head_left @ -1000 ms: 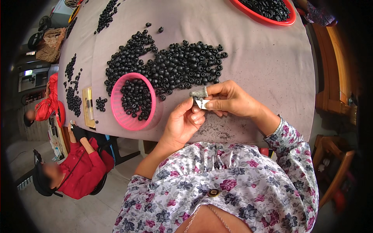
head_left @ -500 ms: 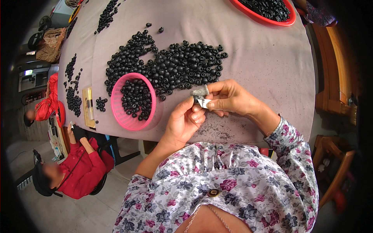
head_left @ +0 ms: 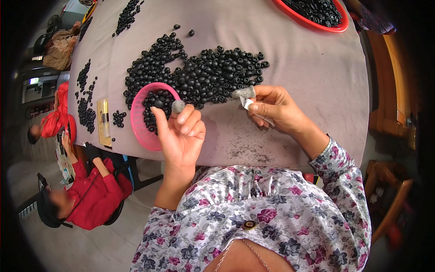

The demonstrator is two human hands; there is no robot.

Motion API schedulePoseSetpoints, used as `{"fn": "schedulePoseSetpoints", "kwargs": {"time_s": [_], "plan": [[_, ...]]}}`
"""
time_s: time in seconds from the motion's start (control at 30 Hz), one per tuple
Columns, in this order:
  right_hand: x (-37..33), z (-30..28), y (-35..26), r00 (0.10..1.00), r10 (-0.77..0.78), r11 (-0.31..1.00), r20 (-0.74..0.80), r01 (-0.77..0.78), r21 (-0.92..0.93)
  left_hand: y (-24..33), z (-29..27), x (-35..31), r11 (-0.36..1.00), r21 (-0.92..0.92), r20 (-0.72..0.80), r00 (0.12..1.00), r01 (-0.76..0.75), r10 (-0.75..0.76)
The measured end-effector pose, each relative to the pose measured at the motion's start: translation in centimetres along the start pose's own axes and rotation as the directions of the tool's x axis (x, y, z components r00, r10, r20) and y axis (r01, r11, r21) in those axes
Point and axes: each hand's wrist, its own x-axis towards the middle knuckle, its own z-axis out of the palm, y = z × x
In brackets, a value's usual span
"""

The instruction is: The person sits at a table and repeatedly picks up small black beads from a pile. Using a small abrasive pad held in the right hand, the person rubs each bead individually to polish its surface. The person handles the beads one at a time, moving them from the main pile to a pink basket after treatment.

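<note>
My left hand [head_left: 181, 136] is raised over the right rim of a pink basket [head_left: 137, 122], thumb and fingers apart. Its index fingertip wears a grey cover [head_left: 178, 106]. Black round beads [head_left: 153, 126] with holes lie inside the basket; one is by my thumb tip, and no grip on it shows. To the right, my right hand [head_left: 277, 109] pinches a small white folded piece [head_left: 248, 103] between thumb and fingers. A worn grey cover [head_left: 244, 93] wraps that hand's index fingertip. Just beyond both hands spreads a big pile of black beads [head_left: 213, 75].
A red basin [head_left: 345, 22] of black parts stands at the far right. Smaller bead heaps [head_left: 85, 115] and a yellowish box [head_left: 103, 122] lie at left. Dark crumbs [head_left: 249, 152] dot the cloth near me. Two people in red [head_left: 97, 199] sit at left.
My left hand has parted from my right and moved left to the pink basket, its fingers opening. My right hand, still pinching the white piece, has shifted slightly right.
</note>
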Motion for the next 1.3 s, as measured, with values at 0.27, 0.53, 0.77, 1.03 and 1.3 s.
{"fn": "schedulePoseSetpoints", "kwargs": {"time_s": [0.27, 0.53, 0.77, 1.03, 1.3], "plan": [[0.6, 0.1, -0.2, 0.972, -0.142, 0.987, -0.189, 0.153, 0.046, -3.0, -1.8, 2.1, -0.155, 0.96, 0.273, 0.912, -0.235, 0.306], [0.8, -1.0, 0.4, 0.98, -0.15, 0.988, -0.132, 0.152, 0.006, -3.2, -2.3, 2.6, -0.728, 0.647, 0.486, 0.857, -0.224, 0.168], [0.8, -0.4, 0.1, 0.975, -0.164, 0.986, -0.15, 0.166, 0.002, -2.7, -1.8, 1.4, -0.585, 0.789, 0.409, 0.871, -0.188, 0.271], [0.7, -0.5, 0.1, 0.983, -0.116, 0.992, -0.139, 0.109, -0.056, -2.8, -1.5, 3.0, -0.795, 0.534, 0.533, 0.844, -0.288, 0.053], [0.5, -0.4, -0.2, 0.991, -0.09, 0.993, -0.102, 0.081, -0.088, -2.8, -2.1, 3.5, -0.643, 0.713, 0.458, 0.88, -0.278, 0.128]]}}
